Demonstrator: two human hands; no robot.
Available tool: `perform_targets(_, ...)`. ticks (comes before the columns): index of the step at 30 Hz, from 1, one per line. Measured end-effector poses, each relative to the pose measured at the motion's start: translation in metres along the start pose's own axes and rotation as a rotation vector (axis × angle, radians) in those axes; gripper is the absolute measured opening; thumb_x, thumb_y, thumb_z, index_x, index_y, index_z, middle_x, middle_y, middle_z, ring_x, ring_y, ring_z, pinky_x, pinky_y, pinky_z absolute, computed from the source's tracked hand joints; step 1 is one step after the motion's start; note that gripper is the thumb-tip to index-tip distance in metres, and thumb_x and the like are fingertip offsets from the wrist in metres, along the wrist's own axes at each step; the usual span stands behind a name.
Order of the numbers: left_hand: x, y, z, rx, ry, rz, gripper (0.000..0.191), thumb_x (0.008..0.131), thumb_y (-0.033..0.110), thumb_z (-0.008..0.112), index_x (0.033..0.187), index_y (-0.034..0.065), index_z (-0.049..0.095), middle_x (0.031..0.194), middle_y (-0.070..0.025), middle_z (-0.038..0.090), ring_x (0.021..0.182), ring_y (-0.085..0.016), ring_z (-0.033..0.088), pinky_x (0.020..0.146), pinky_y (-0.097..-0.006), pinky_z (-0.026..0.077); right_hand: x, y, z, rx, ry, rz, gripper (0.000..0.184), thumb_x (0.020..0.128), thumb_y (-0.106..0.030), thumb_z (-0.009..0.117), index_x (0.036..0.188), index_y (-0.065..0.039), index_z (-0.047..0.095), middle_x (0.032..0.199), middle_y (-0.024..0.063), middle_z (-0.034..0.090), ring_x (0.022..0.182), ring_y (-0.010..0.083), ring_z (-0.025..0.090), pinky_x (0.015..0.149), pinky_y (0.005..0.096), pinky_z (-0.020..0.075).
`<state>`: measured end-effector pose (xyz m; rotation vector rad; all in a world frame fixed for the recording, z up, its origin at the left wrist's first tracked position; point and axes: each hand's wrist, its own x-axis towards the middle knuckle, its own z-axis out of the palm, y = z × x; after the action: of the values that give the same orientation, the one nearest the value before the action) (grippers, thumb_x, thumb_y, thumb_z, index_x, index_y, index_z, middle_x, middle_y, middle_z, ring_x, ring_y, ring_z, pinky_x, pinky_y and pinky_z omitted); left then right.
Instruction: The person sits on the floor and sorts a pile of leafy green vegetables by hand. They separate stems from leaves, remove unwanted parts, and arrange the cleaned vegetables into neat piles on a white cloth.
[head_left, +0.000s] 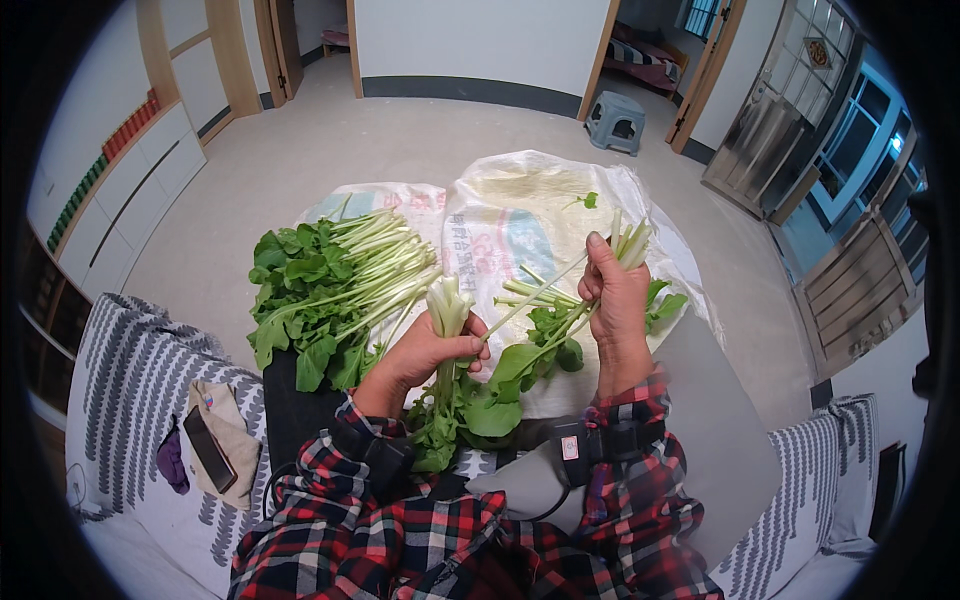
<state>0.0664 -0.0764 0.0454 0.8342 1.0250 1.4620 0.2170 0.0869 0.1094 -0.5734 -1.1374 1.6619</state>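
Note:
My left hand grips a bundle of leafy green stalks, pale cut ends up and leaves hanging below. My right hand is raised to the right, closed around another bunch of pale stalks. A single thin stem runs slantwise between the two hands. A large heap of leafy greens lies at the left with its stalks pointing right. Under and behind my right hand, a few more stalks and leaves rest on a white woven plastic sack.
A small loose leaf lies on the sack. On the patterned sofa cover at the left are a phone, a beige cloth and a purple cloth. A grey plastic stool stands on the floor beyond.

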Motion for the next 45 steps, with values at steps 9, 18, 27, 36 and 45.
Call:
perform_targets(9, -0.004, 0.002, -0.004, 0.017, 0.009, -0.029, 0.019, 0.076, 0.006, 0.064, 0.092, -0.0005, 0.055, 0.076, -0.0071, 0.059, 0.064, -0.016, 0.060, 0.062, -0.0265, 0.049, 0.005, -0.010, -0.008, 0.021, 0.072, -0.047, 0.017, 0.080, -0.015, 0.066, 0.076, -0.006, 0.051, 0.058, -0.0023, 0.043, 0.040, 0.0048, 0.031, 0.037, 0.0208, 0.0273)
perform_targets(18, -0.003, 0.002, -0.010, 0.008, -0.013, 0.030, 0.016, 0.076, 0.006, 0.066, 0.076, 0.0040, 0.050, 0.074, -0.0069, 0.057, 0.067, -0.017, 0.061, 0.060, -0.0258, 0.048, 0.007, -0.016, -0.014, 0.046, 0.101, -0.083, 0.017, 0.081, -0.014, 0.065, 0.076, -0.007, 0.051, 0.059, -0.0025, 0.043, 0.040, 0.0045, 0.031, 0.038, 0.0205, 0.0280)
perform_targets(27, -0.004, 0.004, -0.014, 0.025, 0.004, 0.036, 0.023, 0.072, 0.009, 0.070, 0.071, 0.0043, 0.047, 0.073, -0.0089, 0.055, 0.074, -0.020, 0.059, 0.058, -0.0325, 0.051, 0.009, -0.021, -0.017, 0.053, 0.143, -0.102, 0.017, 0.081, -0.015, 0.065, 0.075, -0.006, 0.051, 0.058, -0.0025, 0.042, 0.040, 0.0046, 0.031, 0.037, 0.0203, 0.0274)
perform_targets(36, -0.009, 0.006, -0.020, 0.205, 0.073, 0.082, 0.025, 0.067, 0.016, 0.073, 0.071, 0.0090, 0.049, 0.070, 0.0023, 0.047, 0.063, -0.009, 0.043, 0.059, -0.0231, 0.036, 0.012, -0.023, -0.025, 0.111, 0.204, -0.129, 0.015, 0.083, -0.013, 0.063, 0.075, -0.007, 0.051, 0.059, -0.0026, 0.041, 0.041, 0.0051, 0.032, 0.039, 0.0208, 0.0278)
perform_targets(45, -0.010, 0.008, -0.029, 0.161, 0.049, 0.067, 0.023, 0.067, 0.014, 0.073, 0.074, 0.0088, 0.051, 0.070, 0.0030, 0.046, 0.063, -0.009, 0.044, 0.058, -0.0226, 0.035, 0.015, -0.026, -0.033, 0.150, 0.267, -0.152, 0.014, 0.083, -0.013, 0.062, 0.076, -0.007, 0.051, 0.059, -0.0028, 0.040, 0.042, 0.0056, 0.032, 0.040, 0.0214, 0.0284)
